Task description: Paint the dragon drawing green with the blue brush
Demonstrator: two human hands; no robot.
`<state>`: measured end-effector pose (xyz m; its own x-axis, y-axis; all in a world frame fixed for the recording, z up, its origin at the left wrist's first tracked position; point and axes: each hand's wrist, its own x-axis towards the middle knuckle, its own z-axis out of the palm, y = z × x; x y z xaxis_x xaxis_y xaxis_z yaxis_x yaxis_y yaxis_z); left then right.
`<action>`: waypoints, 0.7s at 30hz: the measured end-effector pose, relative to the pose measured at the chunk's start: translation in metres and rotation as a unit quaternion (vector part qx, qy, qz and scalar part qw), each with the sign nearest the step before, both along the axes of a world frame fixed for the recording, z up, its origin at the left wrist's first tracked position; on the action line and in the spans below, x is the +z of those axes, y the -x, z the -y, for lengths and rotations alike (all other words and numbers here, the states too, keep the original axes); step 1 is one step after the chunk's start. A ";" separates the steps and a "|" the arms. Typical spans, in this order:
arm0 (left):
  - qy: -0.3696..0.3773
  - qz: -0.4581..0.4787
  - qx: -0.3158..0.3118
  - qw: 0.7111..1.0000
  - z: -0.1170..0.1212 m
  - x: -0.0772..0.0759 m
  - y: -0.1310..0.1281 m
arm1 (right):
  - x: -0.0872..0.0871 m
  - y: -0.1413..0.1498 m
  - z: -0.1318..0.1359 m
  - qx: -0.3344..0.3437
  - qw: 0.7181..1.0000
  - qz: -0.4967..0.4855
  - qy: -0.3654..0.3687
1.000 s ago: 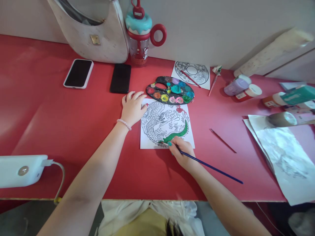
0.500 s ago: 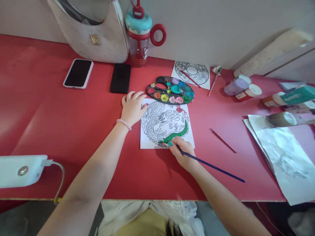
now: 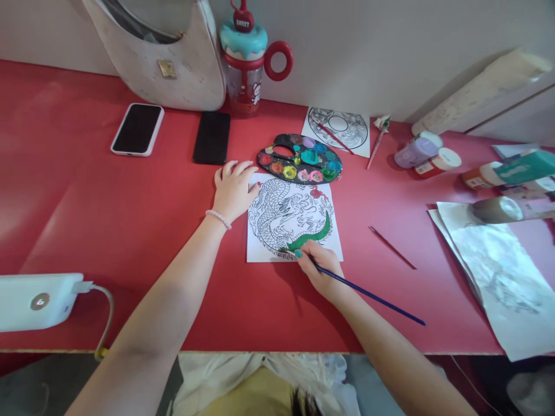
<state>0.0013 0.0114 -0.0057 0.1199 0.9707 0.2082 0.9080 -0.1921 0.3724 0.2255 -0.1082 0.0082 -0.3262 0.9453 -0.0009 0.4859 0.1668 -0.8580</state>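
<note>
My right hand (image 3: 319, 267) is closed around a long blue paintbrush (image 3: 368, 293), its tip on the lower edge of a dragon drawing (image 3: 289, 216). The white sheet bears black line art, with a green painted tail at lower right and a small red patch near the top right. Fingers spread, my left hand (image 3: 234, 189) lies flat at the sheet's upper left corner, a beaded bracelet on its wrist. Just above the sheet is a dark oval paint palette (image 3: 299, 159) with dabs of many colours.
Behind lie two phones (image 3: 137, 130), a handbag (image 3: 173, 69) and a cup with a red handle (image 3: 245, 75). At right are a thin brush (image 3: 392, 247), several paint bottles (image 3: 418, 150) and loose paper sheets (image 3: 498, 277). A white power bank (image 3: 37, 302) sits at left.
The far end of the blue paintbrush has swung slightly left and down, its tip staying by the green area. My left hand has not visibly moved.
</note>
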 end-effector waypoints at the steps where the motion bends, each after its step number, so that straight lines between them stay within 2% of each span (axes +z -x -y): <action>1: 0.000 0.001 -0.001 1.000 0.000 0.000 0.000 | 0.000 0.000 0.000 -0.001 1.000 0.001 -0.002; 21: -0.003 -0.001 0.000 1.000 0.000 0.000 0.000 | 0.001 0.000 0.000 0.003 1.000 -0.004 -0.010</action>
